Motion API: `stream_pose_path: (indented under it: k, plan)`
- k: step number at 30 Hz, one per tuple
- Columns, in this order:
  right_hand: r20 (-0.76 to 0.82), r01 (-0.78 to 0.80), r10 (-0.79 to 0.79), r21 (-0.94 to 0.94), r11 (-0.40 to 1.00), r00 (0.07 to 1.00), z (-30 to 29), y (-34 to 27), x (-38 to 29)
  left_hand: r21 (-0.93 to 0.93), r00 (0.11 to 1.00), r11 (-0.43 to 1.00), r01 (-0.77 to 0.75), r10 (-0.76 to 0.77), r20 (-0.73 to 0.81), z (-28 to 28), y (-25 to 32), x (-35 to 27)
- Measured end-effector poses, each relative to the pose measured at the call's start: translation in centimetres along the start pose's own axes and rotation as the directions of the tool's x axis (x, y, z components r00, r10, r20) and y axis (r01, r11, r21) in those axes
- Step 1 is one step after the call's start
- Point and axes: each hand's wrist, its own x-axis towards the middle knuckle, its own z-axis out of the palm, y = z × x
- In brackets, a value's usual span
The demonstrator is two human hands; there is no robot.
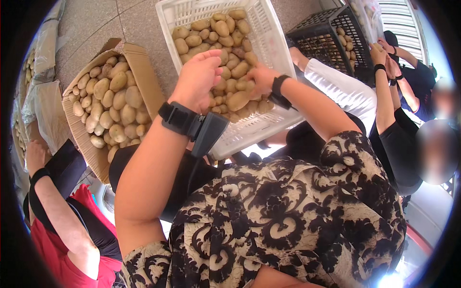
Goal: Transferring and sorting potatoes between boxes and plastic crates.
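Note:
Before me a white plastic crate holds many potatoes and tilts slightly in view. Over its left side hangs my left hand, fingers loosely bent and apart, with nothing visible in them. My right hand reaches down among the potatoes near the crate's right wall. Its fingertips touch them beside a large potato, and whether they grip one is hidden. To the left stands an open cardboard box, also full of potatoes.
A black plastic crate with potatoes stands at the upper right. Co-workers' hands hold a clear plastic bag by it. At the far left, another person's hand is near plastic-lined boxes. Speckled tile floor lies between the containers.

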Motion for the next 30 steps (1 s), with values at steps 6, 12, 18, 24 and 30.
stream_pose_path:
  k: [6,12,18,24,30]
  plan:
    - [0.435,-0.014,-0.036,0.112,0.994,0.900,-0.4,0.0,0.0,-0.004,1.000,1.000,-0.006,0.006,0.005,-0.1,-0.1,0.3]
    - [-0.095,0.041,-0.015,0.286,0.957,0.995,-3.0,-1.5,3.5,-0.030,1.000,1.000,-0.004,0.004,0.009,-0.1,-0.3,-0.2]
    - [-0.330,0.084,0.013,0.278,0.957,0.944,-2.5,-4.0,7.2,-0.052,0.999,0.998,0.030,-0.032,-0.037,-0.1,0.0,-1.1]
    - [-0.179,0.036,0.011,0.257,0.966,0.984,-0.5,-6.5,8.4,-0.058,0.997,0.997,0.052,-0.055,-0.052,-0.1,1.1,-1.7]
    - [-0.074,-0.237,0.258,0.212,0.948,0.963,-1.1,-7.8,8.2,-0.067,0.997,0.996,0.060,-0.063,-0.043,0.5,1.9,-2.2]
